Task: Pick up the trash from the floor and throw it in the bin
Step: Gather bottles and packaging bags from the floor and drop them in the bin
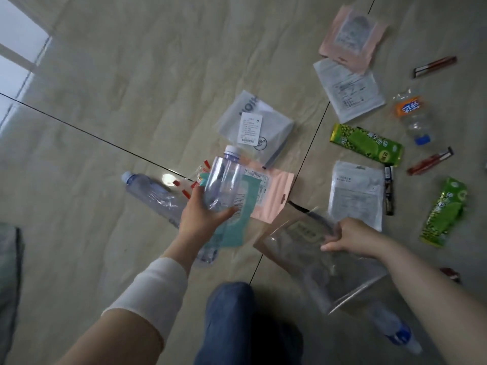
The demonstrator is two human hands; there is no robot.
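My left hand (201,217) grips a clear plastic bottle (222,180) with a white cap, together with a teal packet (237,222), held above the tiled floor. My right hand (350,237) is closed on the edge of a clear plastic zip bag (324,270) with a brown card inside. Trash lies all around: a crushed clear bottle (150,193) to the left of my left hand, a pink packet (271,196) behind it, and a grey garment bag (257,125) farther off. No bin is in view.
To the right lie two green snack wrappers (366,143) (445,214), a bottle with an orange label (412,114), white pouches (357,196) (347,90), a pink pouch (351,38) and red stick wrappers (434,65). Another bottle (395,330) lies under my right forearm. My knee (232,312) is at the bottom centre.
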